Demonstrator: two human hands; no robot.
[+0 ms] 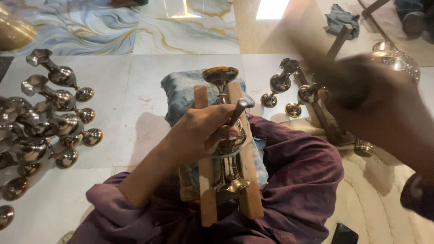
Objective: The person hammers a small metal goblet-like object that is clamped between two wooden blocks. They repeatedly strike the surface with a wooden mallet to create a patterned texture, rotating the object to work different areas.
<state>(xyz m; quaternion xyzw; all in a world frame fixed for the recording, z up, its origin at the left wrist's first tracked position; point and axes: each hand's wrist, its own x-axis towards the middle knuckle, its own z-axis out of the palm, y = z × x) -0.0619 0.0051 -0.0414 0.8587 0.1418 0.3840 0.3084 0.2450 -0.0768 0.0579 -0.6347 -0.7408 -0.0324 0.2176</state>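
Many shiny metal vases (49, 119) lie on floor at far left. Left hand (199, 135) fingers clenched around punch (238, 110), tip on metal vase (226, 135) lying between two wooden slats (205, 190) on lap. Two more vases (289, 86) right of centre. Right hand (370, 97) blurred, raised; grip cannot be told.

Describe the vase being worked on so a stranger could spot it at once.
Start at the two parallel wooden slats lying across the person's purple-clothed lap. Between them lies one shiny metal vase, round foot pointing away, gripped by the left hand. Unlike the vases heaped on the grey floor tiles, it alone sits cradled in wood.
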